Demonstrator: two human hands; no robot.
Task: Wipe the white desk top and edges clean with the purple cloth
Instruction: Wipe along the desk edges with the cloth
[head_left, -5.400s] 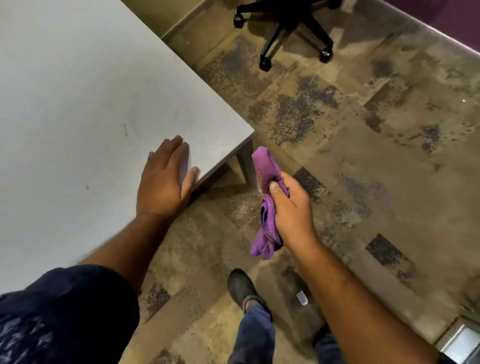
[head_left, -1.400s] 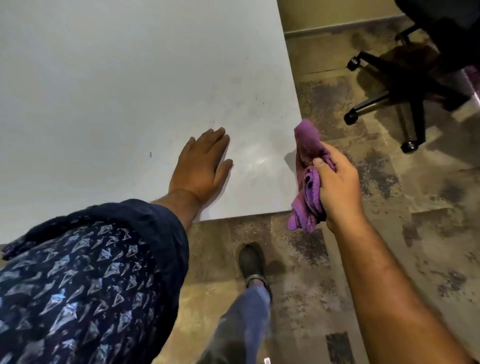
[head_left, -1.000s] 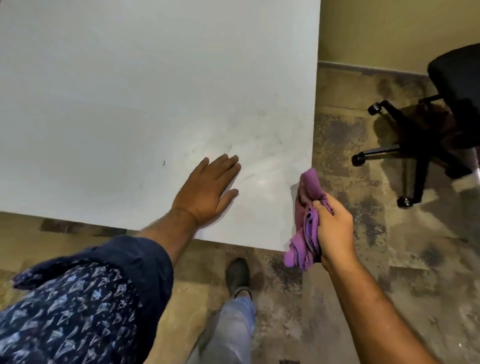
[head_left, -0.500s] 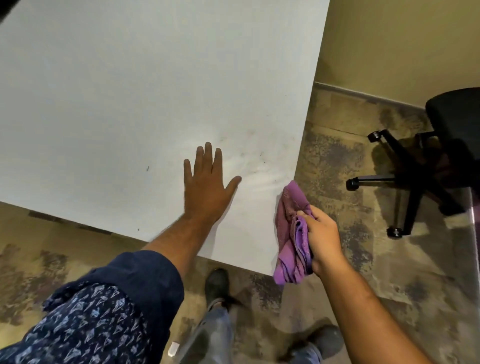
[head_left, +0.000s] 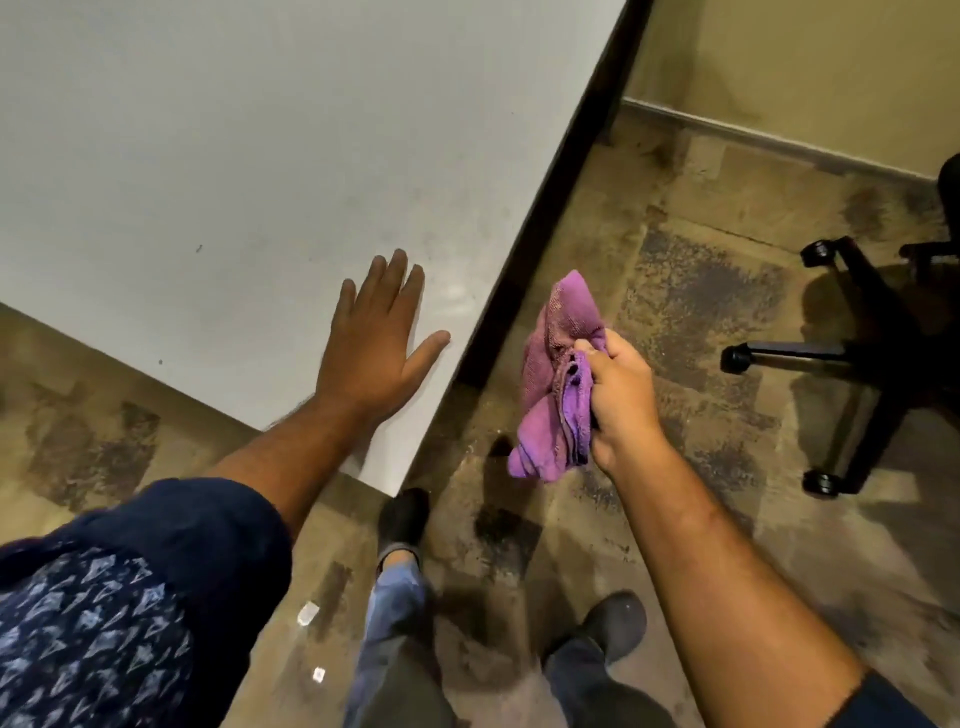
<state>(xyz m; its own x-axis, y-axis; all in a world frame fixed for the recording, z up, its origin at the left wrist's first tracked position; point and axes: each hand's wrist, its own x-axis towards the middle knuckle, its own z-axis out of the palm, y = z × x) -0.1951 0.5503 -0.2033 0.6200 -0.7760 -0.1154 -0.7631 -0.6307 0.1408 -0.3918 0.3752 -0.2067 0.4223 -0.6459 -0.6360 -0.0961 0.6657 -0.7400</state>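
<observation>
The white desk (head_left: 234, 156) fills the upper left, its near corner pointing down toward my feet. My left hand (head_left: 376, 343) lies flat on the top near that corner, fingers spread, holding nothing. My right hand (head_left: 615, 400) is closed around the bunched purple cloth (head_left: 558, 374), held in the air over the floor. The cloth hangs a short way to the right of the desk's dark right edge (head_left: 545, 218) and does not touch it. A few small dark specks mark the desk top.
A black office chair base (head_left: 852, 358) with castors stands on the floor at the right. A beige wall with a skirting board (head_left: 779, 145) runs behind it. My shoes (head_left: 402, 514) stand on stained carpet by the desk corner; small paper scraps (head_left: 307, 613) lie near them.
The view has swung so the desk's right edge now slants and shows dark. My right hand with the cloth has moved away from that edge, out over the floor. My left hand stays flat on the top.
</observation>
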